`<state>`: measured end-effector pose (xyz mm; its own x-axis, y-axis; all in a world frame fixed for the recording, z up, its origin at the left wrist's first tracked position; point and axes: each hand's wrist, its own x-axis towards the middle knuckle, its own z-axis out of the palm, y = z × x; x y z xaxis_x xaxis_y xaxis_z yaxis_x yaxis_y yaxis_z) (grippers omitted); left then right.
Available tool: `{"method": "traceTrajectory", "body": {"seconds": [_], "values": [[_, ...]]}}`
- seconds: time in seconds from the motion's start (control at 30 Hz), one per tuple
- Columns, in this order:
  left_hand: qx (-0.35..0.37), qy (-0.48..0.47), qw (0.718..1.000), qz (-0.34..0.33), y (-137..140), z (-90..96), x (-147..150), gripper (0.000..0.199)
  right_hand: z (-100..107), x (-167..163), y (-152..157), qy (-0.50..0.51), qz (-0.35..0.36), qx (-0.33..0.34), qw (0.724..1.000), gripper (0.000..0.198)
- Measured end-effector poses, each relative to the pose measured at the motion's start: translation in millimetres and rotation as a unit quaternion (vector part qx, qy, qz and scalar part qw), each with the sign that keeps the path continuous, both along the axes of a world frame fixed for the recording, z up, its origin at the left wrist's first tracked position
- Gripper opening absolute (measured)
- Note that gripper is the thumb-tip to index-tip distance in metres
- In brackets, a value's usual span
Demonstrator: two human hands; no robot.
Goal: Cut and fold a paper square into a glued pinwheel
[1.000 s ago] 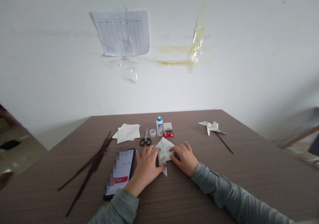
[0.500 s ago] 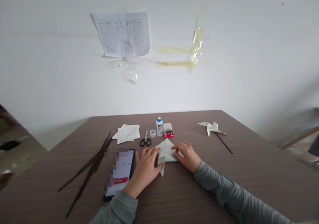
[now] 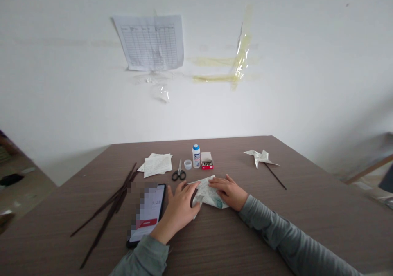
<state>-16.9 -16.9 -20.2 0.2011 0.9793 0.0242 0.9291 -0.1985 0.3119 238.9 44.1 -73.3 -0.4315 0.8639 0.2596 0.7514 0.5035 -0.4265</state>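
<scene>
A printed sheet of paper [image 3: 208,194], creased and partly folded, lies on the table between my two hands. A blue-green patch shows near its lower right edge. My left hand [image 3: 179,206] rests at the paper's left side, fingers spread, with thumb and forefinger apart on it. My right hand [image 3: 229,191] lies over the right side with fingers stretched out flat. Parts of the paper under both hands are hidden. Just beyond are black-handled scissors [image 3: 179,174], a small clear cup [image 3: 188,164], a white bottle with a blue cap [image 3: 196,156] and a red box of small pins [image 3: 207,161].
Several dark sticks [image 3: 106,212] lie left of a phone [image 3: 147,216], which is close to my left forearm. Paper sheets [image 3: 157,164] are stacked behind. A paper pinwheel [image 3: 260,157] on a stick lies at the right. The wall [image 3: 215,116] rises behind the table.
The paper's pointed top has shifted right and its right part looks more spread, showing the blue-green patch. My right fingers have gone from a bent pinch to lying flatter.
</scene>
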Motion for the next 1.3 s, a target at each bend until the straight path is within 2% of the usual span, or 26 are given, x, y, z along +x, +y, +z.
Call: {"method": "traceTrajectory", "body": {"seconds": [0.17,0.57,0.87,1.1,1.3], "values": [[0.016,0.012,1.0,0.022,2.2,-2.7,-0.9,0.077,8.9,8.2,-0.2,-0.023,0.006,-0.014,1.0,0.052],[0.038,0.011,0.999,0.032,2.0,-0.4,-1.3,0.075,8.7,6.4,-3.2,-0.041,-0.034,0.015,0.998,0.032],[0.055,0.038,0.997,0.049,3.5,-1.9,-7.7,0.056,13.1,4.8,-4.1,-0.073,-0.033,-0.006,0.997,0.038],[0.03,0.059,0.997,0.045,1.8,0.1,-8.5,0.052,12.8,6.0,-4.2,-0.06,-0.04,-0.008,0.997,0.037],[0.047,0.046,0.997,0.047,0.8,1.7,-12.7,0.05,4.9,8.1,5.8,-0.03,-0.04,0.012,0.999,0.035]]}}
